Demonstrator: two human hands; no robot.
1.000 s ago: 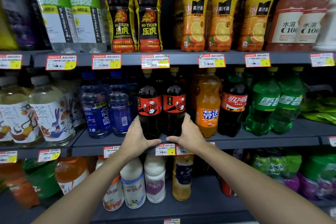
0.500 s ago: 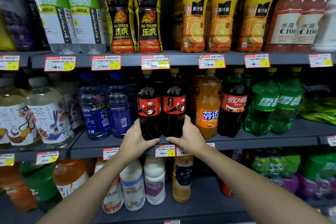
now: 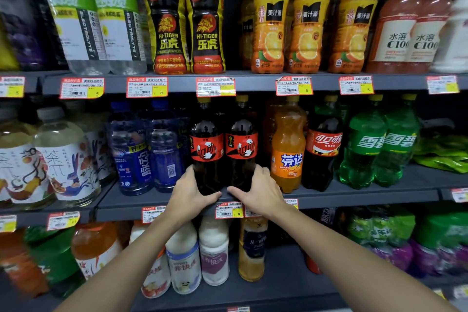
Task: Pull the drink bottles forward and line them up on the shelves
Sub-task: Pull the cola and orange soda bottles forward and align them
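Observation:
Two dark cola bottles with red-and-black labels stand side by side at the front of the middle shelf [image 3: 354, 195]. My left hand [image 3: 188, 195] wraps the base of the left cola bottle [image 3: 206, 149]. My right hand [image 3: 258, 191] wraps the base of the right cola bottle [image 3: 241, 147]. Both thumbs lie along the shelf's front lip below the bottles. To their right stand an orange soda bottle [image 3: 288, 149] and a red-labelled cola bottle [image 3: 323, 149]. To their left are two blue drink bottles [image 3: 147, 152].
Two green soda bottles [image 3: 379, 149] and green packets [image 3: 440, 152] fill the shelf's right end, tea bottles [image 3: 58, 159] the left. The upper shelf holds electrolyte, Hi-Tiger [image 3: 187, 23] and orange juice bottles [image 3: 309, 20]. Milk drinks [image 3: 197, 258] stand on the lower shelf under my wrists.
Both hands keep their hold at the bases of the two cola bottles; the bottles have barely shifted. The view has moved slightly.

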